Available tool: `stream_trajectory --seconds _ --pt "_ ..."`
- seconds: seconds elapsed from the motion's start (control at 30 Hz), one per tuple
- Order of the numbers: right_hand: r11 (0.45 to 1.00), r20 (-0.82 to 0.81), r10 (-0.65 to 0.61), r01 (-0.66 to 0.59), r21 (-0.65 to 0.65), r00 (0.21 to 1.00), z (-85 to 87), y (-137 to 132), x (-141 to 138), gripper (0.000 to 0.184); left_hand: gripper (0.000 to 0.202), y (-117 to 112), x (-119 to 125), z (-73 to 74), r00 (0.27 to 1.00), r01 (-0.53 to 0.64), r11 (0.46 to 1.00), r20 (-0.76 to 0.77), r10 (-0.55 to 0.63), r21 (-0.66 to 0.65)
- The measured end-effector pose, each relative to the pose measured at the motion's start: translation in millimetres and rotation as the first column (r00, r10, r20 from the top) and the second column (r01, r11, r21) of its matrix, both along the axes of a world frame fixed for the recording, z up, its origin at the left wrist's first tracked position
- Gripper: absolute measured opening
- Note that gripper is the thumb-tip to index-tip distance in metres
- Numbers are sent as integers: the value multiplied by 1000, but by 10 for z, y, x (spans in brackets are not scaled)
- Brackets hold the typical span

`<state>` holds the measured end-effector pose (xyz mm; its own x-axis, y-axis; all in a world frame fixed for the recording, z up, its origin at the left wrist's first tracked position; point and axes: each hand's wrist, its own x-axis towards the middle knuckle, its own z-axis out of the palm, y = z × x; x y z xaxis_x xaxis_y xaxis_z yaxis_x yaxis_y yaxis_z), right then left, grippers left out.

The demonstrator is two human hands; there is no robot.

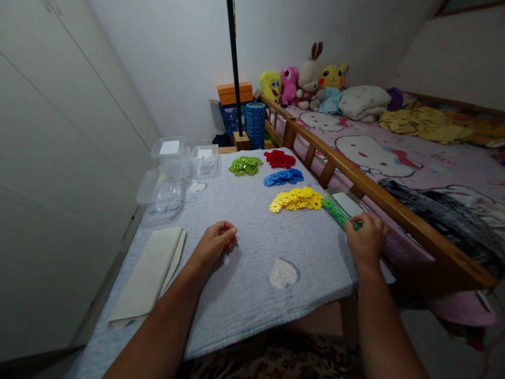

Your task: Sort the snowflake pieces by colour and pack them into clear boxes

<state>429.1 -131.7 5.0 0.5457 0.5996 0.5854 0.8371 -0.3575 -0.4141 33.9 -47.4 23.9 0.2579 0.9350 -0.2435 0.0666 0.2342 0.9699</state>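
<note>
At the table's right edge my right hand (366,237) grips a clear plastic box (347,204) that is tilted on its side. Green pieces (335,213) lie along it, and a white label shows on the box. Just left of the box is a pile of yellow flower-shaped discs (296,199). Blue discs (283,177), red pieces (280,158) and light green pieces (245,166) form separate piles farther back. My left hand (219,238) rests on the cloth with its fingers curled closed, and I see nothing in them.
Several clear plastic containers (160,187) stand at the back left, some with white labels. A folded cream cloth (152,273) lies at the left. The wooden bed rail (355,181) borders the table's right side. A black pole (235,68) rises behind the table.
</note>
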Motion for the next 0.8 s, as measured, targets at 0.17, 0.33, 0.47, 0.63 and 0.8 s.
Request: stream_trajectory --seconds 0.17,0.33,0.47,0.63,0.8 --pt "998 -9 -64 64 -15 998 23 16 -19 14 32 -2 0 5 1000 0 1000 5 0 3" --pt "994 -14 -111 111 -15 994 45 57 -79 14 31 -8 -2 11 1000 0 1000 6 0 7" --pt "992 -21 -128 127 -23 992 48 101 -117 15 33 -4 0 8 1000 -2 1000 8 2 -6" --pt "987 -23 -150 148 -64 988 65 74 -158 19 32 3 5 16 1000 7 1000 -2 -7 6" --pt "995 28 -92 91 30 995 206 58 -309 25 32 -5 6 29 1000 9 1000 -8 -9 14"
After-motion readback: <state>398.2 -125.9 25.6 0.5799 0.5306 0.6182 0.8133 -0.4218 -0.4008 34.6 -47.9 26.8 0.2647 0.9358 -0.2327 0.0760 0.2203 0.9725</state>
